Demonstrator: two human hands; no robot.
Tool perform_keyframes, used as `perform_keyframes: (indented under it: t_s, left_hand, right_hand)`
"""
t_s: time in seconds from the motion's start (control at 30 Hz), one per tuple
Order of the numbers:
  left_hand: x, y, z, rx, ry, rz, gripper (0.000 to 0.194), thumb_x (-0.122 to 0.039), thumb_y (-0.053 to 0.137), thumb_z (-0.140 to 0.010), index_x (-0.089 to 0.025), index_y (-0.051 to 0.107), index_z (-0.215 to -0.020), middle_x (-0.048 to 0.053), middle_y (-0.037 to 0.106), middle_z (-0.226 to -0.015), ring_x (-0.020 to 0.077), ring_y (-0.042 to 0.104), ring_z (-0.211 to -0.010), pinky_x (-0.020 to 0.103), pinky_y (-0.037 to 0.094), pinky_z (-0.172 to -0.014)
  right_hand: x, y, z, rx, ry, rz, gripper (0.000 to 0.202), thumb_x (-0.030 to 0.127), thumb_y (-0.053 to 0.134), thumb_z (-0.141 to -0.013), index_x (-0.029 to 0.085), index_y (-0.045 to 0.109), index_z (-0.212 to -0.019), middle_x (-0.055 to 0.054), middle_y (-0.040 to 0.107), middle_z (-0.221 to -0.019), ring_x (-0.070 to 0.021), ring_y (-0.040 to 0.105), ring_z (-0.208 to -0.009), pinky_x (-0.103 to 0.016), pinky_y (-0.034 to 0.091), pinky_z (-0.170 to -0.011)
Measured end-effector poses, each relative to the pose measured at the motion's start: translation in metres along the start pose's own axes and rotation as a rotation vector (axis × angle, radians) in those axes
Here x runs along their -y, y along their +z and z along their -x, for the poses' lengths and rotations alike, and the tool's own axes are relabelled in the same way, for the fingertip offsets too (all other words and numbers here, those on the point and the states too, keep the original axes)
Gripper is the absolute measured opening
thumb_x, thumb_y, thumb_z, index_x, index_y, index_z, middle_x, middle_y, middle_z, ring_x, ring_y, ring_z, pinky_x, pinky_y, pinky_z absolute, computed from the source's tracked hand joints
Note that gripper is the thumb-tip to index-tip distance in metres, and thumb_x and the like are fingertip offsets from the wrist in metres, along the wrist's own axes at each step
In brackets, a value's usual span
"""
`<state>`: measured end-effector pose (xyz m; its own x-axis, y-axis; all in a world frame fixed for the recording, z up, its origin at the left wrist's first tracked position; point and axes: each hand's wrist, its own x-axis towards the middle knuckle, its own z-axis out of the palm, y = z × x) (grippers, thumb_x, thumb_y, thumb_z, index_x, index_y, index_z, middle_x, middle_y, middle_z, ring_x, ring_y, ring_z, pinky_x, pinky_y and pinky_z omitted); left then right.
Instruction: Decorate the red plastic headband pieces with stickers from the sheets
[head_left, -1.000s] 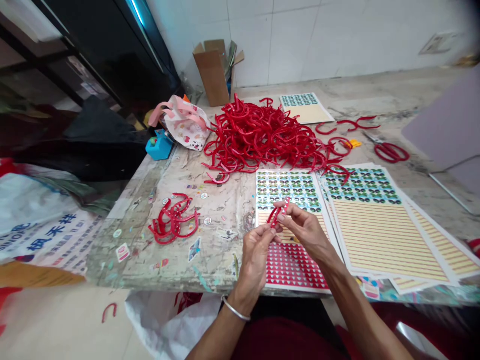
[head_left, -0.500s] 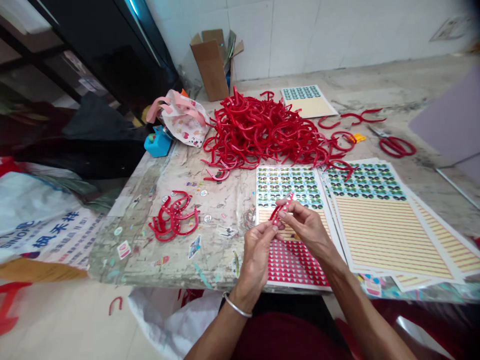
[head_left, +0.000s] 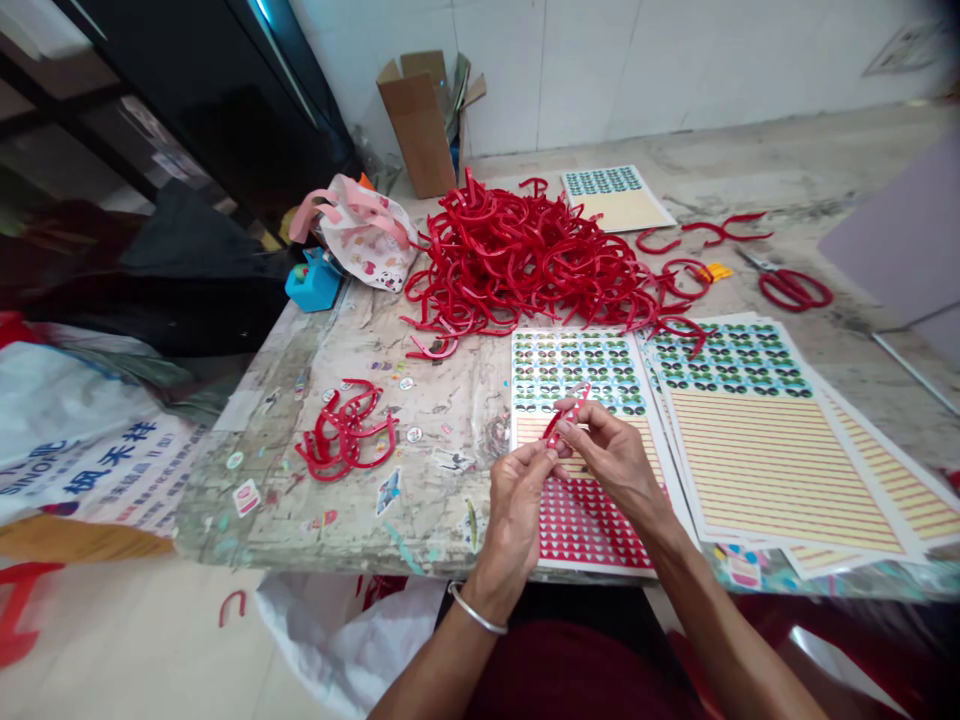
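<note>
My left hand (head_left: 517, 490) pinches the lower end of a red curved band (head_left: 568, 416), with its fingertips closed together. Higher up, the thumb and fingers of my right hand (head_left: 611, 445) close on the same band. Pale heart marks run along the band's outer face. Under both hands lies a sticker sheet (head_left: 592, 525) with green-and-blue pictures at the top, yellow stripes in the middle and hearts on red at the bottom. Similar red bands make a small cluster (head_left: 349, 435) on the left and a large heap (head_left: 525, 260) behind.
More printed sheets (head_left: 772, 470) overlap on the right, and another sheet (head_left: 622, 210) lies behind the heap. Red-handled scissors (head_left: 795, 288) rest at the right. At the back left are a blue tape dispenser (head_left: 313, 284), a patterned bag (head_left: 371, 240) and a cardboard box (head_left: 420, 130).
The view has shifted very slightly. Both hands keep their grip on the band, and the fingers have moved only a little.
</note>
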<state>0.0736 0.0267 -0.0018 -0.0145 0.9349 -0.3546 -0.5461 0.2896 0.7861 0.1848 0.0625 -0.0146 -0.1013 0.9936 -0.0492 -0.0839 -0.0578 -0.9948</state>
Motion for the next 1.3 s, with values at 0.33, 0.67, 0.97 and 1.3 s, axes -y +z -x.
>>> perform_keyframes:
  t_s: [0.33, 0.67, 0.97, 1.3]
  left_hand:
    - [0.0040, -0.0024, -0.0005, -0.014, -0.035, 0.037, 0.010, -0.019, 0.065, -0.074, -0.011, 0.071, -0.073, 0.005, 0.068, -0.072, 0.0099, 0.056, -0.066, 0.022, 0.041, -0.071]
    - [0.0041, -0.0040, -0.0013, -0.015, -0.015, 0.005, 0.012, -0.020, 0.064, -0.075, -0.011, 0.068, -0.068, 0.003, 0.063, -0.064, 0.0110, 0.055, -0.064, 0.024, 0.041, -0.073]
    - [0.0012, -0.0009, -0.0003, 0.001, -0.025, 0.046, 0.010, -0.017, 0.063, -0.075, -0.011, 0.069, -0.069, 0.002, 0.063, -0.064, 0.0104, 0.055, -0.064, 0.023, 0.041, -0.074]
    - [0.0014, -0.0025, 0.0000, -0.006, -0.026, 0.037, 0.010, -0.015, 0.062, -0.075, -0.011, 0.071, -0.077, 0.004, 0.066, -0.071, 0.0092, 0.053, -0.064, 0.022, 0.040, -0.071]
  right_hand:
    - [0.0033, -0.0013, 0.0008, -0.022, 0.014, -0.010, 0.022, 0.038, 0.064, -0.077, 0.019, 0.054, -0.070, -0.008, 0.058, -0.110, -0.0222, 0.057, -0.102, -0.031, 0.052, -0.073]
    - [0.0017, -0.0007, 0.0001, -0.003, 0.008, 0.001, 0.021, 0.036, 0.064, -0.077, 0.017, 0.056, -0.070, -0.008, 0.055, -0.109, -0.0165, 0.061, -0.084, -0.026, 0.054, -0.065]
    - [-0.0020, 0.0021, 0.0000, -0.014, -0.029, -0.029, 0.020, 0.034, 0.065, -0.077, 0.017, 0.055, -0.071, -0.005, 0.053, -0.109, -0.0068, 0.058, -0.059, -0.025, 0.056, -0.061]
    - [-0.0015, 0.0036, 0.0014, 0.002, -0.089, 0.016, 0.018, 0.029, 0.062, -0.080, 0.017, 0.052, -0.070, -0.004, 0.051, -0.105, -0.0068, 0.058, -0.061, -0.026, 0.056, -0.063]
